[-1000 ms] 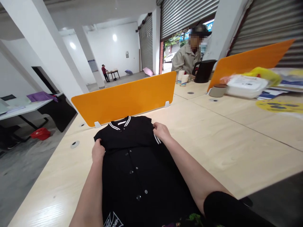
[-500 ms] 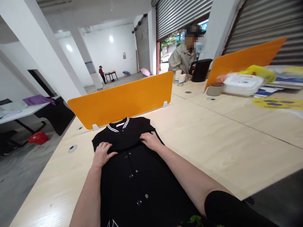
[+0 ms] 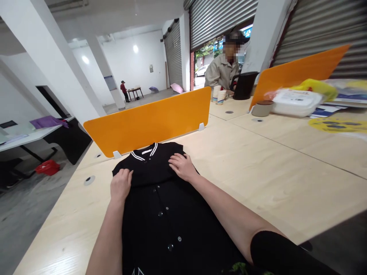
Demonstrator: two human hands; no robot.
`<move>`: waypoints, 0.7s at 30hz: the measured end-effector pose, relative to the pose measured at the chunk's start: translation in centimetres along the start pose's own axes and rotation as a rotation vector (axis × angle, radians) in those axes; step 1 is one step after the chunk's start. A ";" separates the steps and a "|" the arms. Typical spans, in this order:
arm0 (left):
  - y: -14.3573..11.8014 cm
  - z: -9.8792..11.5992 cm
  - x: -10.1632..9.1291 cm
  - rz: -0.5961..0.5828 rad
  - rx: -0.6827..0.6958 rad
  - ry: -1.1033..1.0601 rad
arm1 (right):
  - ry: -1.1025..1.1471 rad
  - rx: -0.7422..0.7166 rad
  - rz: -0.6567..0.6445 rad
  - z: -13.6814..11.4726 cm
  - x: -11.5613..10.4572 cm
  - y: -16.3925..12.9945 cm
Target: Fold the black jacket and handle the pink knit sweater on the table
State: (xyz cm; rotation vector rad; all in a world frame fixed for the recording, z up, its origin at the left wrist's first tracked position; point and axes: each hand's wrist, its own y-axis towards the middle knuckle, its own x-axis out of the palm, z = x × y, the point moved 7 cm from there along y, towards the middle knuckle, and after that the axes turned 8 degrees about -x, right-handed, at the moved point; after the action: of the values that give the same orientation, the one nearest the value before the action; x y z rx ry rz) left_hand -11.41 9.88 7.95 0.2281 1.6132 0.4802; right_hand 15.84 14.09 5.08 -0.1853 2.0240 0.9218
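Observation:
A black jacket (image 3: 149, 214) lies front up on the table, with white stripes around its collar and pairs of snap buttons down the front. The upper part is folded in a band across the chest. My left hand (image 3: 120, 185) is closed on the cloth at the left side of the chest, fingers bent and together. On the right side of the chest, my right hand (image 3: 182, 166) rests with its fingers stretched over the cloth. The jacket's lower end runs out of view at the bottom, where a bit of white print shows.
An orange divider (image 3: 151, 120) stands behind the collar on the wooden table (image 3: 258, 164). To the right are a grey-green container (image 3: 262, 109), a white plastic box (image 3: 298, 102) and yellow bags. A person (image 3: 222, 70) sits beyond, near paper cups (image 3: 220, 97) and a black pitcher (image 3: 243, 86).
My left hand has drawn its thumb in toward its bent fingers. My right hand has shifted slightly up over the cloth. The chest fold looks flatter.

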 end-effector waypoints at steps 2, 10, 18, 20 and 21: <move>-0.6 1.8 1.9 -0.045 0.126 -0.023 | -0.019 -0.027 -0.129 0.4 1.8 -0.2; -1.3 1.0 6.4 -0.189 0.103 -0.008 | -0.052 0.094 -0.223 3.3 4.1 -0.8; -1.2 1.9 4.8 -0.285 -0.011 0.020 | 0.017 0.138 -0.277 3.1 3.4 0.2; -2.7 1.5 3.9 -0.279 -0.029 0.038 | 0.031 0.148 -0.329 3.1 2.8 -0.3; -3.9 1.2 3.3 -0.269 -0.016 0.037 | 0.037 0.136 -0.335 2.9 2.3 -0.8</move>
State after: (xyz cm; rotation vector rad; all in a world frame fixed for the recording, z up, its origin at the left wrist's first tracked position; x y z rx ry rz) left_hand -10.02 8.02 3.22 -0.0106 1.6465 0.2915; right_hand 16.74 15.98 1.87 -0.4538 2.0018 0.5732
